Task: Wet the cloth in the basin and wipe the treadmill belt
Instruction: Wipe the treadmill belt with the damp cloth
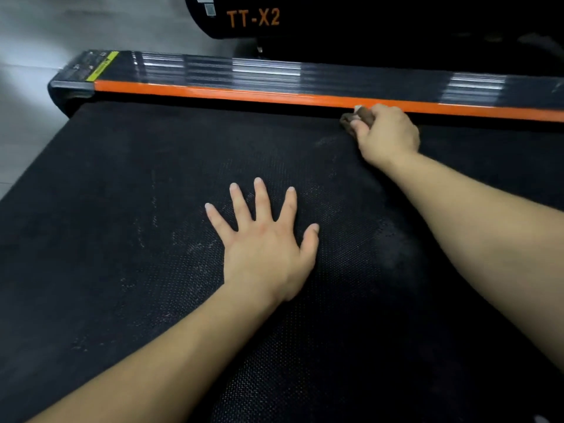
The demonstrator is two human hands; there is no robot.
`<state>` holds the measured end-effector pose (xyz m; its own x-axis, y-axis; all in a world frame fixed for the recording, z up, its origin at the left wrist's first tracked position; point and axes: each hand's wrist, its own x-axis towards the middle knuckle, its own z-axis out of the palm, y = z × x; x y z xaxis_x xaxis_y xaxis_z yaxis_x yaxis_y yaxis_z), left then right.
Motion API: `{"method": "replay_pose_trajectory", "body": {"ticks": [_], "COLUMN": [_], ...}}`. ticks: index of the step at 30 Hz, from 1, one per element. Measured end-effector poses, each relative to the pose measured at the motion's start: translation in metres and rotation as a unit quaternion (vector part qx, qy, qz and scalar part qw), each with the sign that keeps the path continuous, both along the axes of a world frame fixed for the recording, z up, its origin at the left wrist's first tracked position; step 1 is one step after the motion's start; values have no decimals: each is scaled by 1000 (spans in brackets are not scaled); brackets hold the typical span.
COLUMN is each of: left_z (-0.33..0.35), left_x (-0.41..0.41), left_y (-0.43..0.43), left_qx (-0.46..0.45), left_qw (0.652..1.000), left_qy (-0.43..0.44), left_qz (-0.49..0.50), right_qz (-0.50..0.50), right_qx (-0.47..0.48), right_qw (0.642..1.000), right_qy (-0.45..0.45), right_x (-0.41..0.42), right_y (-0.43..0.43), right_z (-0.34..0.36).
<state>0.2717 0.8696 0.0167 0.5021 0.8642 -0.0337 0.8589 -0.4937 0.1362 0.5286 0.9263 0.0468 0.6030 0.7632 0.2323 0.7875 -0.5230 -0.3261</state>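
Currently, the cloth (pixel 357 117), a small brown wad, lies at the far edge of the belt (pixel 122 209), touching or just beside the orange strip (pixel 213 91) that borders it. The right hand (pixel 387 135) grips the cloth with fingers curled round it, so only its left end shows. The left hand (pixel 265 239) lies flat on the middle of the belt, fingers spread, holding nothing; it appears to brace the body and steady the belt. The basin is not in view, and it cannot be told whether the cloth is wet.

The step in hand is judged to be the wiping itself, along the belt's far edge. Pale dusty smears show around the left hand and below the right hand, so much of the surface seems to need a pass.

To do the step well:
- Press the cloth flat to the textured surface rather than bunched.
- Draw it in long, overlapping strokes parallel to the orange strip.
- Work from the far edge toward the body, so loosened dirt is not pushed onto wiped areas.
- Keep weight on the left hand, as the belt may slip on its rollers.
- Shift that hand before wiping beneath it.

Beyond the strip lie a ribbed black side rail (pixel 244 70), a black housing marked TT-X2 (pixel 253 18) and grey floor (pixel 30 32).
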Motion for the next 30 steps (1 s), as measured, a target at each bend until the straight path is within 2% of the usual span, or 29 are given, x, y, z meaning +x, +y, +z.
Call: {"method": "replay_pose_trajectory", "body": {"ticks": [4,5,8,9,11,14,15,17,20,22,26,28,30], "left_z": [1,1,0,0,1,3,3,4,4,6,9,12,14], "left_x": [0,0,0,0,1,2,1,0,-1,0,-3,-8,-15], "left_y": [-1,-1,-1,-1,-1,-1,-1,-1,-1,-1,-2,-1,-3], "left_qx": [1,0,3,3,-1,-7,-9,-13,-16,-25,-36,-41,-48], "left_qw": [1000,1000,1000,1000,1000,1000,1000,1000,1000,1000,999,999,998], "left_qy": [0,0,-1,-2,0,4,5,6,10,15,5,0,6], "left_qz": [-1,-1,-1,0,1,-1,-1,-2,1,-1,-10,-24,-46], "right_qz": [158,147,-18,-46,9,173,180,113,-10,18,182,168,84], "right_qx": [-34,-39,-13,-5,-6,-22,-34,-47,-14,-4,0,-2,-15], "right_qw": [987,988,1000,999,999,984,982,991,1000,1000,983,986,996], "right_qy": [22,7,1,-6,-39,-34,-40,-56,-8,3,23,4,-10], "right_x": [-11,-5,11,4,-23,-52,-46,-23,-9,-32,-94,-86,-64], "right_y": [-22,-24,-23,-23,-27,-55,-62,-67,-69,-75,-119,-126,-122], "right_z": [-2,0,5,5,0,-3,-2,2,5,4,-3,0,2]}}
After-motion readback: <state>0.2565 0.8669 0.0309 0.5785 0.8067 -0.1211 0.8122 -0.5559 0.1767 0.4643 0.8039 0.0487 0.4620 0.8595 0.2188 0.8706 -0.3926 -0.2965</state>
